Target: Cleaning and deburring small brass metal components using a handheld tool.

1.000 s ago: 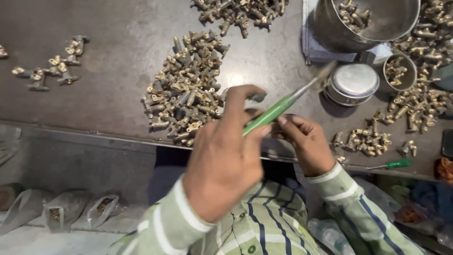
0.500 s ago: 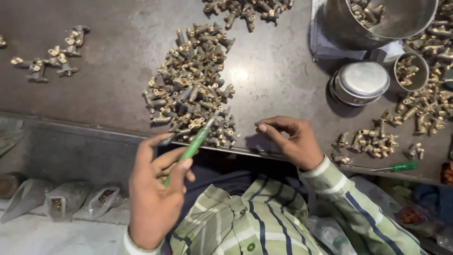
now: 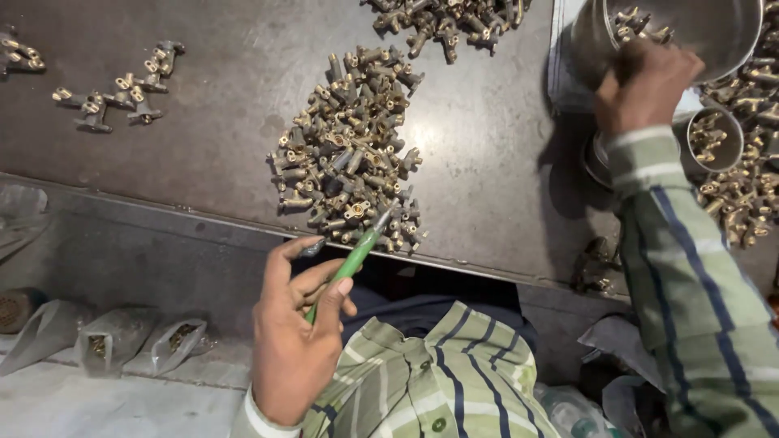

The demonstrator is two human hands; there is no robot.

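Change: your right hand (image 3: 649, 81) has left the table edge for the steel bowl (image 3: 714, 32).
Right grip: closed among bowl fittings; contents unclear.
Left hand (image 3: 296, 341): pinches green screwdriver (image 3: 350, 261), tip at brass fittings pile (image 3: 349, 154).
Advice: keep the screwdriver steady.

Brass-coloured fittings (image 3: 347, 158) heaped on a dark grey tabletop (image 3: 219, 105); bright green tool handle (image 3: 349, 264); shirt sleeve (image 3: 690, 268) striped pale green, white and navy.

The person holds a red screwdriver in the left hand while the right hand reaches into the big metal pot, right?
Not quite. In the head view the screwdriver in the left hand has a green handle, not red. The right hand does reach into the big metal pot.
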